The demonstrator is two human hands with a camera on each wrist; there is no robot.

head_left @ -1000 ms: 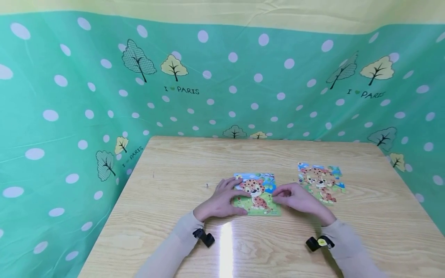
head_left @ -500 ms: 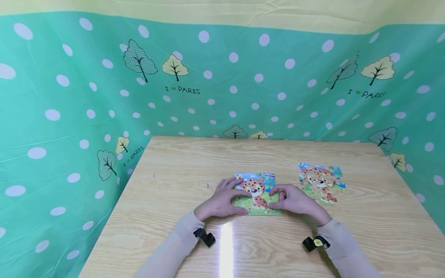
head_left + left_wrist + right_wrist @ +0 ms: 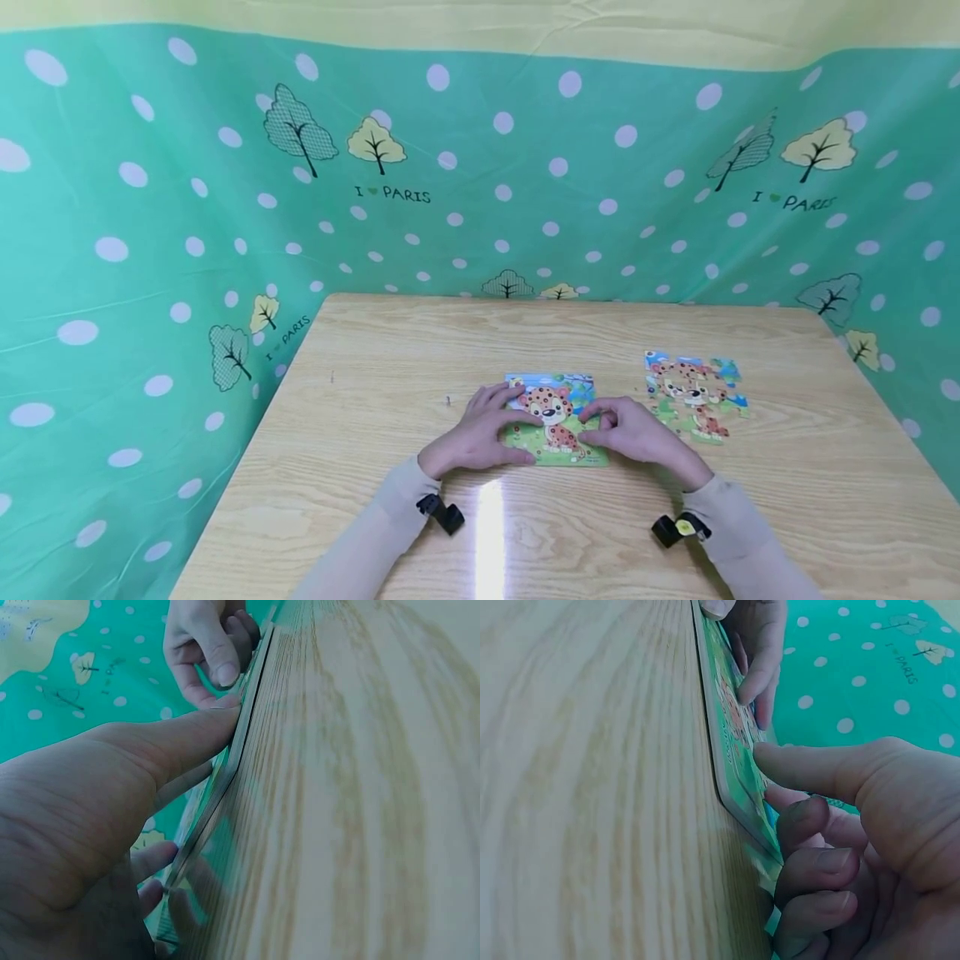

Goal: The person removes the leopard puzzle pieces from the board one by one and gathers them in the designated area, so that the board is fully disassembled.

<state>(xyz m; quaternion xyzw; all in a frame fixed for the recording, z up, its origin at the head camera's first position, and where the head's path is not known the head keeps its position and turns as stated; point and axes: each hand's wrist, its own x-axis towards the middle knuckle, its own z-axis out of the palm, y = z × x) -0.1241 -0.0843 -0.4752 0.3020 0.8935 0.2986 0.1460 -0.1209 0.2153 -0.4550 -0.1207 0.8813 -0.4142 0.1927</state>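
Note:
A leopard-cub puzzle board (image 3: 561,442) lies flat on the wooden table in the middle of the head view. My left hand (image 3: 480,429) rests on its left side, fingers spread, thumb along the near edge. At the right side of the board, my right hand (image 3: 637,429) touches the picture with thumb and index finger, their tips a little apart. In the right wrist view the other fingers of the right hand (image 3: 900,825) are curled. Whether a puzzle piece sits between thumb and index finger cannot be made out. The left wrist view shows the board (image 3: 225,769) edge-on.
Loose puzzle pieces (image 3: 690,392) with the same leopard cub lie roughly arranged to the right of the board. A tiny object (image 3: 448,401) lies left of the board. Green dotted curtain (image 3: 502,192) surrounds the table (image 3: 375,350).
My right hand has moved slightly left, from the board's right edge onto the picture, and its thumb and index finger have spread apart. The left hand stays in place.

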